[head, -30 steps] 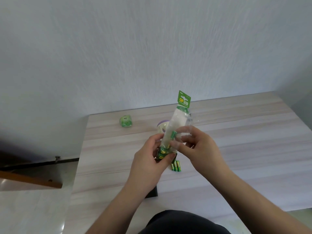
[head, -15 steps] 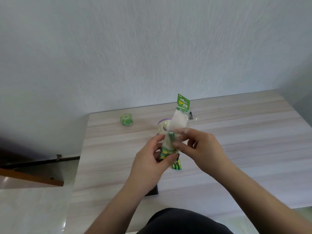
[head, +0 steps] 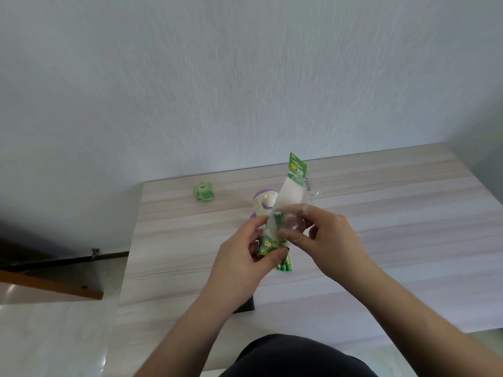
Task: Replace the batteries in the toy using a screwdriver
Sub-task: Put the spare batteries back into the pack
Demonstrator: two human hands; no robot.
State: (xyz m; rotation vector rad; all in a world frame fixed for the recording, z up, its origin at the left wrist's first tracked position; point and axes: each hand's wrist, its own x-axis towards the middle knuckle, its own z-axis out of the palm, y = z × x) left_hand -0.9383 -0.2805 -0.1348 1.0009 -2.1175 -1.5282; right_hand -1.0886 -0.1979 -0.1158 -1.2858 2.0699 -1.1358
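Battery pack (head: 288,197) held upright above the wooden table (head: 408,227), a long clear sleeve with a green header card at the top and green cells at the bottom; left hand (head: 245,257) clamped round the lower end, thumb and fingers curled on the green cells; right hand (head: 324,238) pinching the clear wrap at mid-height, thumb and forefinger closed on the plastic beside a green cell inside; both hands close together, almost touching across the pack. Behind the pack, partly hidden: white and purple toy (head: 262,204) standing on the table. Just below the left hand's fingers: loose green batteries (head: 284,265) lying flat on the tabletop. Well to the left, near the far edge: small green cube-like object (head: 203,191). Under the left wrist: corner of a dark flat item (head: 246,307), kind unclear.
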